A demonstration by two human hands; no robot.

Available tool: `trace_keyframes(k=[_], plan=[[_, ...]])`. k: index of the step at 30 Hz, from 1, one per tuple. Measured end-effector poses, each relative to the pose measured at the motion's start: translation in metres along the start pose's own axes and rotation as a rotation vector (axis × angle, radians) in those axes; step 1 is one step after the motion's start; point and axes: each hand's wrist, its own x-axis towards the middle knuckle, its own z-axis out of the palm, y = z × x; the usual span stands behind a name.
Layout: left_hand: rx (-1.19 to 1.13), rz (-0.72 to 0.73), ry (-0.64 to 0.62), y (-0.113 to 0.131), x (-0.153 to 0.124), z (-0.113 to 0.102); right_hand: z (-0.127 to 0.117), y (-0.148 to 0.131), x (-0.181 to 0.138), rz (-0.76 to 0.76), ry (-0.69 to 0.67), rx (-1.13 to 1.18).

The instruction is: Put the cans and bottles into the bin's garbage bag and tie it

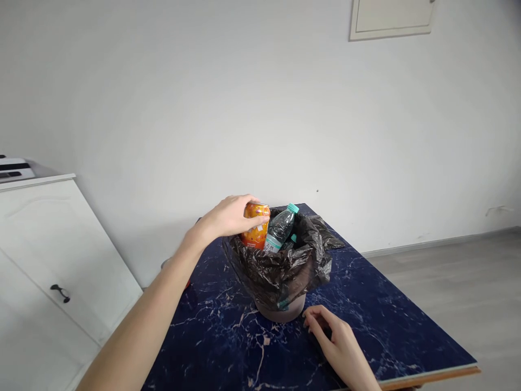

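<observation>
My left hand (231,216) is closed round an orange drink can (255,232) and holds it upright over the mouth of a small bin. The bin (285,314) is brownish and lined with a crinkled black plastic bag (280,266). A clear plastic bottle (280,228) with a teal cap leans inside the bag, right beside the can. My right hand (336,339) rests on the dark blue marbled table (382,331) just in front of the bin's base, fingers curled loosely, holding nothing.
A white cabinet (44,250) with a dark handle stands to the left of the table. A bare white wall is behind, with grey floor (456,282) to the right. The table's wooden front edge (431,377) is close to me.
</observation>
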Motion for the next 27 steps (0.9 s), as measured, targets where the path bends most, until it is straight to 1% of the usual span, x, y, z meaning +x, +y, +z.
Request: trace_keyframes(k=[3,6,12,17,21,23,27], plan=[[0.058,0.021,-0.08,0.006,0.003,0.0,0.0,0.002,0.0,0.002,-0.008,-0.008],[0.059,0.061,-0.122,0.012,0.004,0.002,0.001,0.003,-0.001,-0.006,-0.006,-0.011],[0.046,0.098,-0.129,0.024,0.0,0.007,0.001,0.002,-0.001,-0.018,0.011,-0.006],[0.023,0.129,-0.117,0.04,-0.002,0.009,0.001,0.001,0.0,-0.02,0.014,-0.004],[0.043,0.151,-0.195,0.052,-0.001,0.015,0.001,-0.001,0.0,-0.037,0.026,0.001],[0.05,0.169,-0.222,0.054,-0.001,0.018,0.0,-0.001,-0.001,-0.039,0.021,-0.002],[-0.007,0.173,-0.218,0.053,-0.002,0.019,0.0,-0.003,-0.001,-0.03,0.012,-0.001]])
